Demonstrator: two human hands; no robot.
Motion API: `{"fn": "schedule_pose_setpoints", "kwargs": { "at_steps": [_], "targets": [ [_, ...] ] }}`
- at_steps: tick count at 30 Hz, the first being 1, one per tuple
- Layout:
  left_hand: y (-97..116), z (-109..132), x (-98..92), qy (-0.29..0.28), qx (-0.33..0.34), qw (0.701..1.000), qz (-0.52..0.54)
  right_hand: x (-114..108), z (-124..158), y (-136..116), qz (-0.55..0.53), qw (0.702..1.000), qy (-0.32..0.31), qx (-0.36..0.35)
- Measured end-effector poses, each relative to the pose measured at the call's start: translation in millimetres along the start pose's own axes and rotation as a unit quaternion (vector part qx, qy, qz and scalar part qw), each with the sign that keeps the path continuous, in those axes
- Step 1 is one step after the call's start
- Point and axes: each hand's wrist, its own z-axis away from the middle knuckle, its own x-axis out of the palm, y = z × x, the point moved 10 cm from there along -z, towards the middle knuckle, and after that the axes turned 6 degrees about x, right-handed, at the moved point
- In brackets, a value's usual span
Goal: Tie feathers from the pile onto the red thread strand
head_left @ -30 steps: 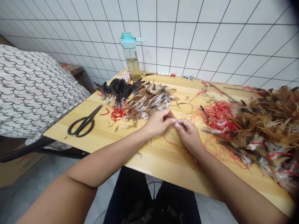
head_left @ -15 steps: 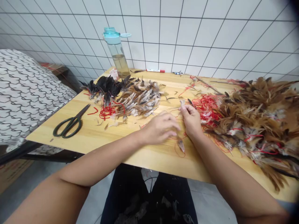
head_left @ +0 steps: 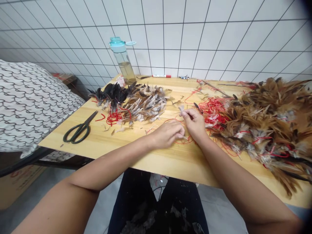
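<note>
My left hand [head_left: 169,133] is closed over the table's middle, its fingers pinched on a small feather bundle [head_left: 186,137]. Only a pale end and a bit of brown show past the fingers. Just to its right, my right hand [head_left: 195,123] pinches a pale, fluffy feather [head_left: 181,108] between thumb and forefinger, tip pointing up and away. Thin red string [head_left: 175,119] loops on the table around both hands. A tangle of red string [head_left: 214,112] lies right behind my right hand, against a big heap of brown feathers [head_left: 270,117].
Black feathers [head_left: 115,96] and a brown-and-white feather pile [head_left: 147,102] lie left of centre. Dark-handled scissors [head_left: 79,130] rest at the left. A water bottle [head_left: 124,63] and a red-capped marker [head_left: 161,76] are near the tiled wall [head_left: 153,35]. Patterned cloth [head_left: 34,107] bulges beside the table.
My left hand has gone from loosely spread to closed, taking up the small feather bundle that lay on the table. My right hand keeps its feather. The view has tilted slightly upward.
</note>
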Motion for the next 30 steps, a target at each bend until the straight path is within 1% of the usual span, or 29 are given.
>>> {"fn": "schedule_pose_setpoints", "kwargs": {
  "at_steps": [3, 5, 7, 12, 18, 21, 23, 25, 27, 30],
  "targets": [
    [-13.2, 7.4, -26.0, 0.045, -0.055, 0.997, -0.020, 1.5, 2.1, -3.0, 0.014, 1.000, -0.012, -0.009],
    [-18.0, 11.6, -37.6, 0.062, -0.065, 0.995, -0.042, 6.5, 5.2, -5.0, 0.022, 0.999, -0.028, -0.015],
    [-20.5, 14.4, -44.9, 0.074, -0.058, 0.993, -0.067, 13.5, 9.2, -8.3, 0.032, 0.998, -0.050, -0.027],
    [-26.0, 18.3, -48.5, 0.073, -0.037, 0.991, -0.110, 29.0, 17.0, -11.1, 0.056, 0.993, -0.101, -0.037],
    [-33.0, 21.1, -46.0, 0.067, -0.046, 0.989, -0.122, 41.2, 19.5, 1.9, 0.056, 0.985, -0.160, 0.024],
    [-33.8, 21.0, -43.1, 0.060, -0.052, 0.990, -0.116, 46.6, 21.3, 4.8, 0.052, 0.981, -0.183, 0.037],
    [-34.9, 20.9, -42.8, 0.060, -0.061, 0.991, -0.101, 47.7, 21.7, 4.1, 0.041, 0.981, -0.184, 0.034],
    [-39.7, 21.9, -45.8, 0.069, -0.082, 0.991, -0.086, 45.8, 20.9, 4.5, 0.026, 0.984, -0.172, 0.038],
    [-47.4, 24.6, -53.6, 0.088, -0.107, 0.987, -0.084, 41.6, 19.6, 7.3, 0.010, 0.987, -0.152, 0.057],
    [-58.2, 30.0, -71.3, 0.127, -0.130, 0.979, -0.093, 35.7, 19.0, 12.2, -0.026, 0.987, -0.129, 0.096]
  ]
}}
